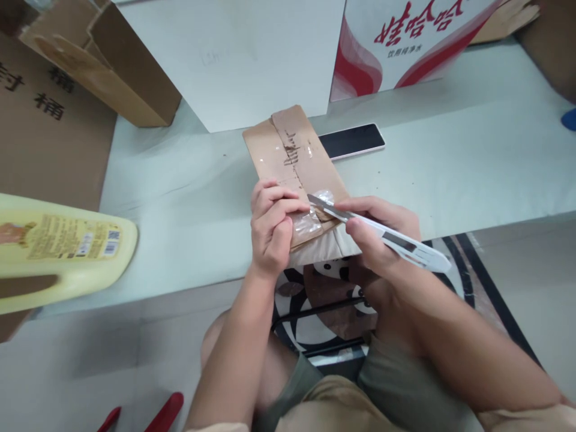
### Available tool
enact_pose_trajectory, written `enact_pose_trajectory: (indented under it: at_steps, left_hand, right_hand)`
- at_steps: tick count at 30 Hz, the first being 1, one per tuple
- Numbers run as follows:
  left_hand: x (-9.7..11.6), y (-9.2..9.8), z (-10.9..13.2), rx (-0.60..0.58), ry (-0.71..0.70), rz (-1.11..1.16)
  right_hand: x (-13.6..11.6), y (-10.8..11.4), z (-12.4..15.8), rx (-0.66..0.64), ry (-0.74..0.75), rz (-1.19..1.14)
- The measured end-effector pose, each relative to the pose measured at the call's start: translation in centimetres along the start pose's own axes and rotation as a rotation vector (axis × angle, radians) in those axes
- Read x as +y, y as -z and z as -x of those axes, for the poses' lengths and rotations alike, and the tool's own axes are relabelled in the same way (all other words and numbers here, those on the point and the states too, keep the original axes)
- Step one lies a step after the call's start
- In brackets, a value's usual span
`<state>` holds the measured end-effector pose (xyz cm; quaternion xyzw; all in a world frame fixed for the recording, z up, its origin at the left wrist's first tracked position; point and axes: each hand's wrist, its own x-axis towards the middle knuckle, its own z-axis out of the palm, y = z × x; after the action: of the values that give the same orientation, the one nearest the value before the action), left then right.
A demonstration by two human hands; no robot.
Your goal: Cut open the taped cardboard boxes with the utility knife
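A flat brown cardboard packet lies slanted at the table's front edge, with dark handwriting across its flap. Clear tape covers its near end, where the edge shows a gap. My left hand grips the packet's near left side, fingers curled over the top. In my right hand is a white box cutter with its blade out. The blade lies over the taped near end, its tip close to my left fingertips. Beyond the packet, a dark-screened phone lies flat, one end hidden by the packet.
A large white box and a red-and-white printed box stand at the back. Brown cartons occupy the left. A yellow bottle lies at the left edge. Below the table are a panda-patterned surface and red handles.
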<state>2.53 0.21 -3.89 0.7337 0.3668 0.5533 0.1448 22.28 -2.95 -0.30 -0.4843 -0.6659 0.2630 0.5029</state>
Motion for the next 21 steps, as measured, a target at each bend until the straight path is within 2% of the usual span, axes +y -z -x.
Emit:
enact_pose_trajectory:
  at_steps: [5, 11, 14, 21]
  left_hand:
    - [0.2, 0.1, 0.0, -0.015, 0.069, 0.007]
    - [0.1, 0.1, 0.0, -0.021, 0.061, 0.011]
    - [0.2, -0.1, 0.0, -0.021, 0.076, 0.027]
    - [0.4, -0.3, -0.1, -0.014, 0.093, 0.031]
  right_hand:
    - [-0.3, 0.2, 0.0, 0.06, 0.008, 0.002]
    - [-1.2, 0.4, -0.5, -0.05, -0.079, 0.036]
    - [-1.4, 0.5, -0.6, -0.032, -0.089, 0.01]
    - [-1.5, 0.6, -0.5, -0.094, -0.28, -0.081]
